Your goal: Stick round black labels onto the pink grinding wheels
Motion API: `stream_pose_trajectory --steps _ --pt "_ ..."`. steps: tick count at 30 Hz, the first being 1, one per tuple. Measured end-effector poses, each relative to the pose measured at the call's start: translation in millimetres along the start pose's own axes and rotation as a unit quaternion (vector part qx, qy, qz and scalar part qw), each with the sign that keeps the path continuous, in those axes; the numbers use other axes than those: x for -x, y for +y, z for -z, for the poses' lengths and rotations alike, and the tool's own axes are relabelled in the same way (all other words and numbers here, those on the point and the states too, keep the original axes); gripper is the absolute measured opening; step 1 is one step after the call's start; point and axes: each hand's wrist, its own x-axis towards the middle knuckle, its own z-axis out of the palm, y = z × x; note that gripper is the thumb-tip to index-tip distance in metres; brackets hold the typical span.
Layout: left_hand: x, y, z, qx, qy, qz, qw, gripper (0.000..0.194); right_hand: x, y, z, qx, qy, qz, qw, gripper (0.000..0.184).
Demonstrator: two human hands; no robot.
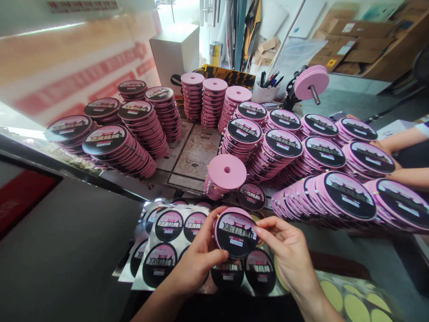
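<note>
My left hand (197, 255) is closed around the side of a pink foam spool (238, 212), its thumb at the lower edge. Over the spool's face lies a round black-and-pink printed sticker (236, 243). My right hand (288, 248) pinches the sticker's right edge between thumb and fingertips. How much of the sticker touches the foam, I cannot tell. Below both hands are silver sheets (180, 243) of the same round stickers. Just beyond the held spool stands a short stack of plain-faced pink spools (219, 172), beside a loose labelled disc (251, 197).
Tall stacks of labelled spools stand at left (103, 141) and right (350, 194), some leaning. Plain-topped stacks (214, 96) are farther back, near a pen holder (264, 94) and a rod carrying pink discs (311, 82). Another person's arms (407, 141) reach in at right.
</note>
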Motion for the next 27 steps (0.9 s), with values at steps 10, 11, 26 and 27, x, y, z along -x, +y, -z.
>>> stream_pose_trajectory --steps 10,11,26,27 --pt "6 -6 -7.1 -0.214 0.067 -0.092 0.970 0.053 4 3 -9 0.159 0.041 0.090 0.982 0.014" --pt "4 -7 -8.1 -0.236 0.087 -0.107 0.962 0.047 4 3 -9 0.202 0.044 0.102 0.973 0.014" --pt "-65 -41 -10.6 -0.074 0.156 -0.010 0.985 0.057 -32 29 8 -0.011 0.097 -0.019 0.995 0.056" --pt "-72 -41 -10.6 -0.093 0.159 -0.011 0.983 0.054 -34 32 8 0.004 0.091 -0.007 0.996 0.058"
